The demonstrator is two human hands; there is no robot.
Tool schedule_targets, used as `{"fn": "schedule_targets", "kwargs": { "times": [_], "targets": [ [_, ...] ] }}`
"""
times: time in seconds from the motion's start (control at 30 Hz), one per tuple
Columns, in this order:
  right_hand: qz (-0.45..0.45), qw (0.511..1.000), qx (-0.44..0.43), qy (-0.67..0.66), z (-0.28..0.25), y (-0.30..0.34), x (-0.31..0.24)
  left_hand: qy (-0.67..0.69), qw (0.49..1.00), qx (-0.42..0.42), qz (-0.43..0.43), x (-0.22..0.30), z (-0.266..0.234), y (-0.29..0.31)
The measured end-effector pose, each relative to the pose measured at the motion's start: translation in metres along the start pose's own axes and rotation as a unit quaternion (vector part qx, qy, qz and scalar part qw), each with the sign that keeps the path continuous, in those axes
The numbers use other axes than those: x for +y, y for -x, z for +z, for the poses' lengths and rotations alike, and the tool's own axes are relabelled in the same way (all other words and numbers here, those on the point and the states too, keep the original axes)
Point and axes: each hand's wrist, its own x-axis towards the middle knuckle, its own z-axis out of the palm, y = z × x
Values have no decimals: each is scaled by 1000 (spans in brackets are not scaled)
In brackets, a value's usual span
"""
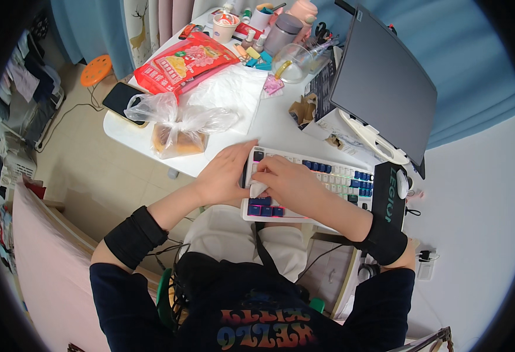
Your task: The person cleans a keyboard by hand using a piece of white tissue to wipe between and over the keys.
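A white keyboard (342, 171) with white and dark blue keys lies along the near edge of the white table, lit pink and green between its keys. My left hand (225, 175) holds it at the left end, fingers stretched along the side and thumb at the near part. Pinched in my right hand (286, 183) is a small piece of white tissue (258, 188), pressed onto the keys at the left side. My right palm and forearm hide the middle keys.
Left of the keyboard are a bread in a knotted clear bag (178, 139), a black phone (122, 102), white paper (234, 94) and a red snack bag (184, 64). A monitor (383, 82) stands behind, a glass pitcher (292, 63) beside it. A white mouse (402, 183) sits at right.
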Motion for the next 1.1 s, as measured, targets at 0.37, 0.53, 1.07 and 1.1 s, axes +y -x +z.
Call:
{"fn": "schedule_targets", "kwargs": {
  "times": [0.37, 0.53, 1.07, 1.1],
  "targets": [
    [92, 995, 22, -23, -3, 12, 3, 7, 1000, -4, -16, 7, -3, -1],
    [97, 995, -2, -7, -4, 10, 4, 0, 1000, 2, -12, 6, -2, -1],
    [161, 985, -12, -58, -10, -11, 8, 3, 1000, 15, -18, 7, -2, 0],
    [143, 989, -21, -39, -11, -8, 11, 4, 1000, 17, -14, 6, -1, 1]
  ]
}}
